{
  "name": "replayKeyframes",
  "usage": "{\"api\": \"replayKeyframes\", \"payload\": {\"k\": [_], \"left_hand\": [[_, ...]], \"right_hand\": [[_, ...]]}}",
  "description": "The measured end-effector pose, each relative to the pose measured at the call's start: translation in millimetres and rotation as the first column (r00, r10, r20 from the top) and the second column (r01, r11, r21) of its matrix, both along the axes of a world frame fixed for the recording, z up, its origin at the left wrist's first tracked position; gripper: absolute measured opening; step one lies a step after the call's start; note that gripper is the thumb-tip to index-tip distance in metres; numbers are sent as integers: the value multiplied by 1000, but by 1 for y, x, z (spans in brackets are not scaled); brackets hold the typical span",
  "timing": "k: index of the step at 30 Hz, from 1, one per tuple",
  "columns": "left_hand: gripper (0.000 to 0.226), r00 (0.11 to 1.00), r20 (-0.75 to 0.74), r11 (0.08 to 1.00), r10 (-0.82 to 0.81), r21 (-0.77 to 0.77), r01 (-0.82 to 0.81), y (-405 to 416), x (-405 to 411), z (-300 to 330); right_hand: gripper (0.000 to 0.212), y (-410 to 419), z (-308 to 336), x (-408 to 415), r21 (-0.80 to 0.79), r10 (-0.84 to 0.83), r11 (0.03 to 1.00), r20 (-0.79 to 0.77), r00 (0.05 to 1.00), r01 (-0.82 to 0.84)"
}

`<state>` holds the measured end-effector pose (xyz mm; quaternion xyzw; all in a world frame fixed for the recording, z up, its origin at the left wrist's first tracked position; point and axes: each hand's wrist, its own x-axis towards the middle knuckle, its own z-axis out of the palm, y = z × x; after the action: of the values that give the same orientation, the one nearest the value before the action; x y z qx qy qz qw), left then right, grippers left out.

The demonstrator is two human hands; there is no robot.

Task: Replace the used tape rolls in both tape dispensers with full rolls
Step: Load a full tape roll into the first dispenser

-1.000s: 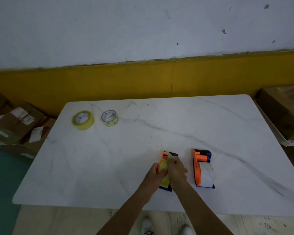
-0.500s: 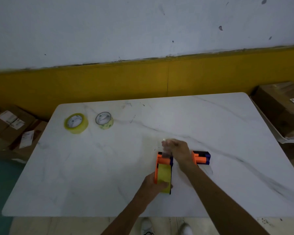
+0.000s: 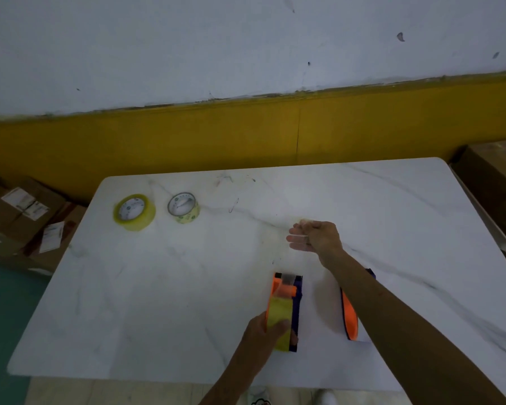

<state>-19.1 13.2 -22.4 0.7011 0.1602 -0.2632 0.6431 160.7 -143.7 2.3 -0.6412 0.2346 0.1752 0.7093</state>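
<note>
My left hand (image 3: 265, 331) grips the rear of an orange and blue tape dispenser (image 3: 287, 302) with a yellow roll in it, lying on the white marble table (image 3: 158, 287). My right hand (image 3: 314, 236) is stretched out beyond the dispenser, fingers pinched on a faint, blurred strip of clear tape (image 3: 303, 223). A second orange dispenser (image 3: 351, 317) lies to the right, largely hidden under my right forearm. Two loose rolls sit at the far left of the table: a thick yellow roll (image 3: 134, 212) and a smaller pale roll (image 3: 184, 207).
Cardboard boxes (image 3: 21, 211) are stacked on the floor left of the table. More boxes (image 3: 494, 188) stand to the right, close to the table's edge. A yellow-and-white wall runs behind the table.
My right hand has moved from the dispenser's front away toward the far side of the table, drawing the tape strip out. My left hand stays on the dispenser.
</note>
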Motion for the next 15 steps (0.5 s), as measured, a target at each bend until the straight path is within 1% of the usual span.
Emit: {"api": "replayKeyframes", "payload": {"k": [2,5,7,9,10,11,13,14,15], "left_hand": [[35,999,29,1000,28,-4,-27,2,-3,2],[38,997,70,995,38,-91,-31,-2,-6,20],[42,993,103,988,49,-153,-33,-4,-8,34],[44,984,158,984,87,-167,-60,-4,-9,49],[42,977,184,983,108,-163,-78,-3,-9,53],[36,968,206,980,143,-165,-110,-2,-8,60],[21,945,257,971,201,-176,-159,-2,-4,72],[18,935,281,970,215,-175,-170,-2,-1,74],[18,927,300,969,224,-173,-178,-3,3,77]], "right_hand": [[21,-7,-17,2,-12,-38,999,-28,999,38],[18,-10,-39,2,-39,-24,999,-71,997,21],[18,-8,-50,-1,-65,33,997,-88,996,-38],[15,-6,-56,-7,-116,145,981,-100,984,-157],[11,-5,-55,-13,-91,202,973,-130,971,-214],[9,-4,-54,-20,-19,250,966,-166,954,-256],[12,2,-51,-35,136,383,923,-235,893,-360],[12,5,-51,-44,209,444,892,-226,867,-402],[15,9,-50,-52,283,459,873,-197,866,-398]]}}
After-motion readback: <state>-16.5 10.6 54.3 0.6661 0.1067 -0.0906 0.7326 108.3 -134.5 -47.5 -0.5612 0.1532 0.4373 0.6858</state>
